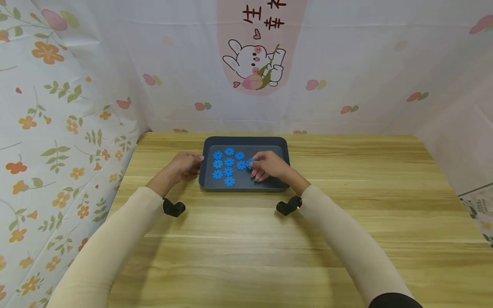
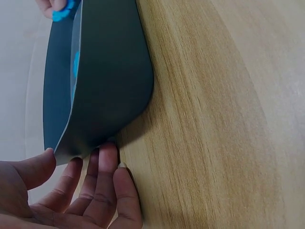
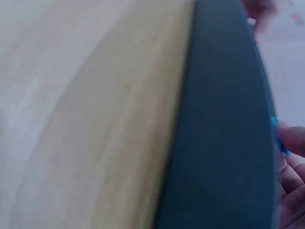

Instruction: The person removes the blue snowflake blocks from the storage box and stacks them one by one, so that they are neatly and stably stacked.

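Observation:
A dark grey tray (image 1: 246,185) lies on the wooden table, several flat blue notched discs, like snowflake building pieces (image 1: 229,162), spread over its left half. At the tray's left end, my left hand (image 1: 184,166) holds the rim; in the left wrist view its thumb is at the edge and the fingers (image 2: 107,162) reach against the outer wall. Over the tray's right half, my right hand (image 1: 271,164) pinches one blue notched disc (image 1: 250,164) between thumb and fingers. Only a sliver of that disc (image 3: 279,136) shows past the tray wall in the right wrist view.
The wooden table (image 1: 239,248) extends around the tray. A white patterned cloth (image 1: 173,85) hangs behind it, and a flowered cloth (image 1: 65,162) hangs at the left. Black wrist cameras (image 1: 174,208) sit below both hands, in front of the tray.

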`<state>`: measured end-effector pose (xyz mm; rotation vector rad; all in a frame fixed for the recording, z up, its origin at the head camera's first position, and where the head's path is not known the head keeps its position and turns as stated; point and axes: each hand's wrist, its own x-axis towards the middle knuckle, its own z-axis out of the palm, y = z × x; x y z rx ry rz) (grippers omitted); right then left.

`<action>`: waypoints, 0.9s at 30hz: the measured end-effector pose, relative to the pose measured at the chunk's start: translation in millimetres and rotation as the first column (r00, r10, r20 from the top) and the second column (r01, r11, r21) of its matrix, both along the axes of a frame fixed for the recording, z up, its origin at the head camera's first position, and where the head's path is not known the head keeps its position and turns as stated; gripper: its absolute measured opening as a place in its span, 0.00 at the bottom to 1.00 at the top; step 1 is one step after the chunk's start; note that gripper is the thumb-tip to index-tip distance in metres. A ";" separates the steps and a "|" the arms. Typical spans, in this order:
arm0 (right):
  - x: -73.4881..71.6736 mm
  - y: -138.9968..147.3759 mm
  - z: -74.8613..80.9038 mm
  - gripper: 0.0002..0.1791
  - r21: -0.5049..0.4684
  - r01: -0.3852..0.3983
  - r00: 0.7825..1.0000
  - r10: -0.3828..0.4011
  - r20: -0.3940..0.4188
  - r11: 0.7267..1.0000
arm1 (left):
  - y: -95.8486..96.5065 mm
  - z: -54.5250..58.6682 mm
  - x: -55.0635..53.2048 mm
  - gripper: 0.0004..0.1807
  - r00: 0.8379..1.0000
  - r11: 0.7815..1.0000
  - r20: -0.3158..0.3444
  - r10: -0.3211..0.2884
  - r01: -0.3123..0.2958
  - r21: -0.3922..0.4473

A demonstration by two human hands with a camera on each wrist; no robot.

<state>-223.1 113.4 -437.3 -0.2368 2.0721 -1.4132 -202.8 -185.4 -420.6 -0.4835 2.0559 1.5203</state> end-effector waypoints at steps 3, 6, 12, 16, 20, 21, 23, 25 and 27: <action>-1.5 11.1 3.8 0.13 -0.033 0.076 0.997 -0.076 -0.009 0.997 | -1.9 -1.4 0.2 0.22 1.000 1.000 -0.001 -0.004 0.004 0.004; -1.0 22.2 7.1 0.14 -0.071 0.143 0.989 -0.145 -0.015 0.987 | -2.7 -2.1 0.5 0.22 1.000 1.000 -0.001 -0.006 0.006 0.007; 5.0 40.1 11.9 0.18 -0.137 0.237 0.970 -0.243 -0.032 0.962 | -2.6 -3.1 -0.8 0.22 1.000 1.000 -0.005 -0.019 0.019 0.002; 9.2 52.5 11.5 0.20 -0.166 0.307 0.949 -0.315 -0.025 0.937 | -2.4 -3.6 -1.6 0.22 1.000 1.000 -0.001 -0.019 0.019 0.004; 13.6 68.3 8.3 0.21 -0.220 0.368 0.925 -0.380 -0.015 0.903 | -1.9 -2.5 -1.3 0.22 1.000 1.000 0.002 -0.009 0.009 0.008; 14.9 72.2 7.4 0.21 -0.234 0.380 0.919 -0.394 -0.015 0.895 | -2.0 -2.2 -1.0 0.22 1.000 1.000 0.002 -0.008 0.008 0.009; 17.4 80.2 5.5 0.21 -0.251 0.410 0.904 -0.427 -0.015 0.877 | -1.5 -1.8 -0.7 0.22 1.000 1.000 -0.001 -0.008 0.008 0.009; 19.3 87.2 3.1 0.20 -0.256 0.433 0.892 -0.451 -0.016 0.864 | -2.0 -2.4 -0.5 0.22 1.000 1.000 -0.003 -0.012 0.012 0.010; 21.2 93.3 0.9 0.19 -0.256 0.449 0.884 -0.467 -0.012 0.856 | -2.9 -2.8 0.0 0.23 1.000 1.000 -0.008 -0.017 0.017 0.011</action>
